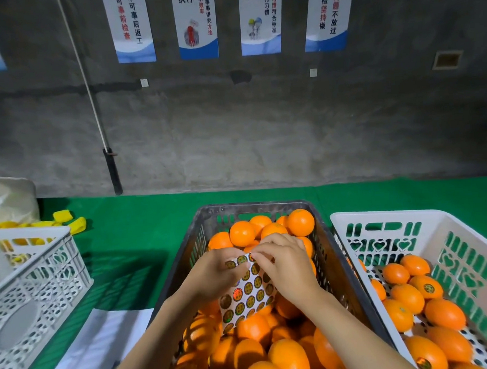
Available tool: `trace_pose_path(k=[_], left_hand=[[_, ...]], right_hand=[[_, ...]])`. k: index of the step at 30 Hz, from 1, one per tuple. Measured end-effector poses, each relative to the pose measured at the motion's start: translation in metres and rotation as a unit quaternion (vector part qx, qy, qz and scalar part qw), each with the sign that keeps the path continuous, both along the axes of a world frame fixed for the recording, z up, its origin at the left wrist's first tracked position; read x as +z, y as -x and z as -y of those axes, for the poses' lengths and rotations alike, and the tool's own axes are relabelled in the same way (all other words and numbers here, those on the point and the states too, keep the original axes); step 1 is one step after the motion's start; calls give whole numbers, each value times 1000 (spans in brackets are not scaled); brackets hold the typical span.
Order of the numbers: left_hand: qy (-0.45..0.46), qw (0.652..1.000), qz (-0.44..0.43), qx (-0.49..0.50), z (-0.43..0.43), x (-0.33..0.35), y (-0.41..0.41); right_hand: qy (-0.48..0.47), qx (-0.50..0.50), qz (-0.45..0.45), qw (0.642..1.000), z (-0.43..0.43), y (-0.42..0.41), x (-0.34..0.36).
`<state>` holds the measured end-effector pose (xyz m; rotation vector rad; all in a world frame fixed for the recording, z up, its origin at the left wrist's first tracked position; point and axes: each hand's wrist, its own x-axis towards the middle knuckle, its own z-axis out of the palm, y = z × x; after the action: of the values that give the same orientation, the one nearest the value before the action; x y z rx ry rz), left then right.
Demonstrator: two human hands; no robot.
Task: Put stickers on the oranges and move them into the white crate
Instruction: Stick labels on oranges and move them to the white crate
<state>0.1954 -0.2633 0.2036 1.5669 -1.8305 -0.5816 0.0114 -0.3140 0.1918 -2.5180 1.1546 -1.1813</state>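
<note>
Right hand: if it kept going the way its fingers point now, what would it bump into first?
The right hand points up-left at the sticker sheet, which its fingertips already pinch. Just beyond lie the left hand fingers, probably met next; depth is unclear.

Dark crate (pixel 338 267): grey plastic, slotted walls, dull and scuffed finish.
White crate (pixel 381 218): plastic, perforated lattice walls, smooth, slight sheen.
Second white crate (pixel 42 270): same moulded plastic lattice, matt.
Oranges (pixel 241 233): finely pitted peel, glossy highlights.
Sticker sheet (pixel 249 292): white paper backing, glossy; round stickers appear foil-like, some with iridescent glint.
Table cover (pixel 143 236): green cloth, felt-like, matt.
Wall (pixel 262 132): bare concrete, rough, mottled grey.
Posters (pixel 195 22): smooth printed sheets, slightly glossy.
Bag (pixel 6 198): translucent plastic, crinkled.
</note>
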Motion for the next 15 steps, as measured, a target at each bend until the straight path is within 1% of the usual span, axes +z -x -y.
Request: trace_pose_path(k=[2,4,9,13,15], left_hand=[[11,999,-43,1,1,2,-1],[19,998,-66,10,1,3,-1],[3,996,-85,33,1,6,-2],[33,991,-102,75,0,7,2],[55,988,-101,102,1,7,2]], right_hand=[[-1,-10,10,1000,1,0,1],[-7,-18,18,1000,1,0,2],[-6,0,36,999,0,1,3],[42,-18,60,997,-2,0,6],[50,-28,98,994,-2,0,8]])
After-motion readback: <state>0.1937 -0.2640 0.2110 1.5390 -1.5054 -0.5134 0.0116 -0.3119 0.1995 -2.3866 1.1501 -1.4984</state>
